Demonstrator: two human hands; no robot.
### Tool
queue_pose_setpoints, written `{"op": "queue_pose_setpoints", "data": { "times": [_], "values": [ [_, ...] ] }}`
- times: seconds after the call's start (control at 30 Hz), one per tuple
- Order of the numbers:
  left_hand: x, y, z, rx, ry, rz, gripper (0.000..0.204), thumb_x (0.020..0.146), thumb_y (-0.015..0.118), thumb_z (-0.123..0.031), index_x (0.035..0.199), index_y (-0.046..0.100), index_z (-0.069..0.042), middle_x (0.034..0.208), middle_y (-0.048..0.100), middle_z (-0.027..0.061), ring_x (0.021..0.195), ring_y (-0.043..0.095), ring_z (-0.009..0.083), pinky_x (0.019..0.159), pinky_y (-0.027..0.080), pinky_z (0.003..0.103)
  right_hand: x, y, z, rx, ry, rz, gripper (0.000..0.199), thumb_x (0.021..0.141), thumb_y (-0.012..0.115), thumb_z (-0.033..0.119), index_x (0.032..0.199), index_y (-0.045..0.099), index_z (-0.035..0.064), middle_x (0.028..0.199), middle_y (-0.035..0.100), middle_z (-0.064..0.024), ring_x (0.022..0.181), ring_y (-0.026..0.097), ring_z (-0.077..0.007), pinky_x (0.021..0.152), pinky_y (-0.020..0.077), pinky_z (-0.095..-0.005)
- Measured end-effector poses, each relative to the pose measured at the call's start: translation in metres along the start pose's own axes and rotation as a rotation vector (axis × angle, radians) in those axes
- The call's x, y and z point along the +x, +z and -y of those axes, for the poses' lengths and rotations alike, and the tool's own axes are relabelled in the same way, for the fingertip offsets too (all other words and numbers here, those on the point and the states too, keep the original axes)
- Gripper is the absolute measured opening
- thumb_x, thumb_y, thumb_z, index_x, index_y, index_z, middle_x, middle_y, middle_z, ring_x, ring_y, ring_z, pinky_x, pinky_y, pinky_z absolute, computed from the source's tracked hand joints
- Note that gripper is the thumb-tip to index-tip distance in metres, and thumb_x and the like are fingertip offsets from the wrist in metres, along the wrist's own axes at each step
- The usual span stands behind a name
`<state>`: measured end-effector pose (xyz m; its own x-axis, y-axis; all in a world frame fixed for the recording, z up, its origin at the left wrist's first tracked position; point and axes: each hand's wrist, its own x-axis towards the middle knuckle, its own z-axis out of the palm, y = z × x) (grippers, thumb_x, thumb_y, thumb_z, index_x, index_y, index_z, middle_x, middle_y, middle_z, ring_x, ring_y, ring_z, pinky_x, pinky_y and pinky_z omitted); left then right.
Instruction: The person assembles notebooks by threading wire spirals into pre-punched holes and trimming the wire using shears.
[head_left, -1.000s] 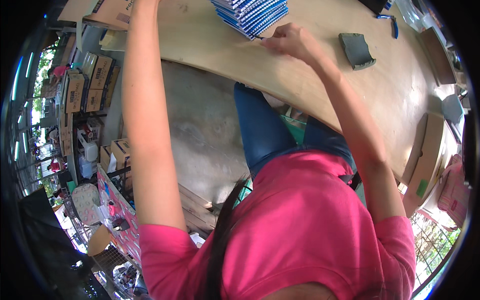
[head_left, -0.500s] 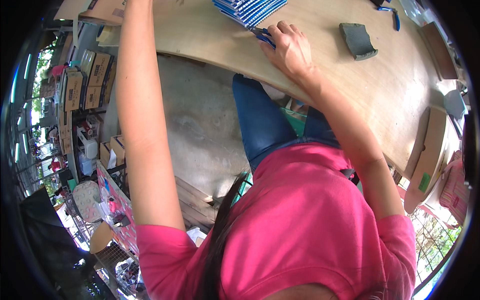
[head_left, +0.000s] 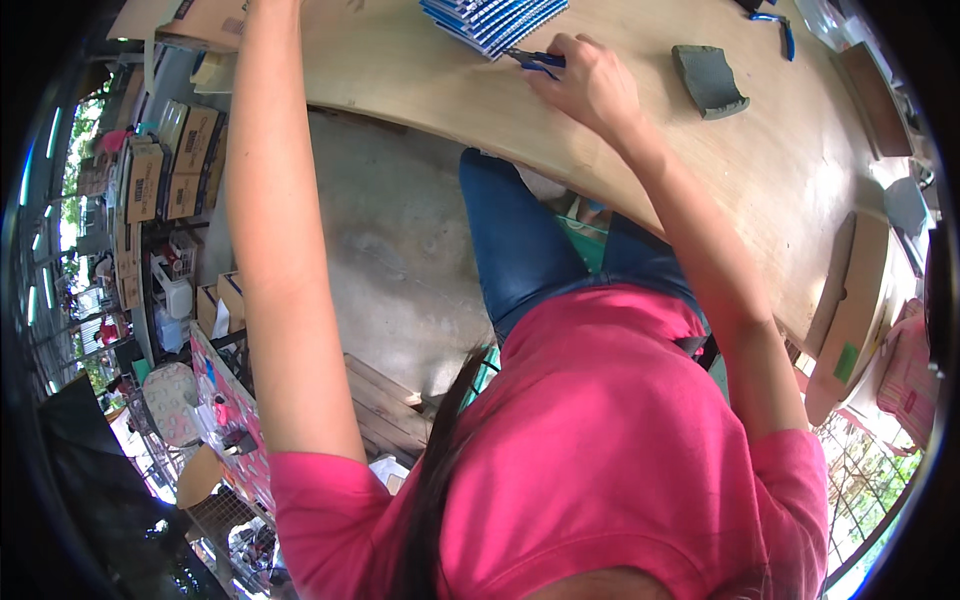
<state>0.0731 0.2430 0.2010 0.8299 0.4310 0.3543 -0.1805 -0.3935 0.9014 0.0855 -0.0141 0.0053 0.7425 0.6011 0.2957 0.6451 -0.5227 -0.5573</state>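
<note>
My right hand (head_left: 590, 85) is closed on blue-handled pliers (head_left: 540, 64) above the wooden table. The dark jaws point left, at the near corner of a fanned stack of blue-and-white spiral-bound notebooks (head_left: 490, 22); I cannot tell whether they touch it. Both handles show in front of my fingers and look somewhat spread. My left forearm (head_left: 275, 220) stretches up past the top edge of the view, so the left hand is out of sight.
On the table (head_left: 690, 165), right of my hand, lies a curved dark grey block (head_left: 711, 82). Another blue-handled tool (head_left: 788, 38) is farther right. Cardboard boxes (head_left: 190, 150) stand at the left, and a cardboard piece (head_left: 850, 310) leans by the table's right edge.
My right hand has shifted slightly right and turned, so the pliers now show more plainly. The left forearm is nearly unmoved.
</note>
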Motion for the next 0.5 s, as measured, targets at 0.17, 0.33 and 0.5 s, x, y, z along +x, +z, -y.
{"op": "queue_pose_setpoints", "data": {
  "times": [0.17,0.33,0.5],
  "values": [
    [-0.009,0.016,-0.004,0.015,0.048,-0.011,0.051,0.09,0.053,-0.051,0.126,0.068,-0.02,0.093,0.067,0.0011,0.072,0.058,0.0117,0.064,0.047,0.027,-0.024,0.011,-0.004,-0.075,-0.094,-0.18,0.035,0.078,0.074,0.031,0.1,0.069,0.0039,0.097,0.064,-0.0133,0.096,0.062,-0.0324,0.084,0.0495,-0.0438],
    [0.0,0.004,-0.003,0.011,-0.012,-0.014,0.052,0.089,0.053,-0.052,0.125,0.068,-0.018,0.094,0.067,0.0021,0.072,0.058,0.0123,0.065,0.047,0.028,-0.016,0.016,0.0,-0.127,-0.161,-0.167,0.033,0.078,0.074,0.031,0.098,0.069,0.0044,0.095,0.065,-0.0126,0.094,0.063,-0.0307,0.081,0.0514,-0.0433],
    [-0.011,0.009,0.0,-0.002,0.035,-0.033,0.051,0.089,0.053,-0.052,0.125,0.068,-0.018,0.095,0.067,0.0025,0.075,0.058,0.0135,0.069,0.047,0.031,0.028,0.0,-0.006,0.025,-0.056,0.212,0.028,0.08,0.071,0.031,0.081,0.071,0.0029,0.079,0.07,-0.0129,0.074,0.069,-0.028,0.067,0.056,-0.0402]
  ]
}}
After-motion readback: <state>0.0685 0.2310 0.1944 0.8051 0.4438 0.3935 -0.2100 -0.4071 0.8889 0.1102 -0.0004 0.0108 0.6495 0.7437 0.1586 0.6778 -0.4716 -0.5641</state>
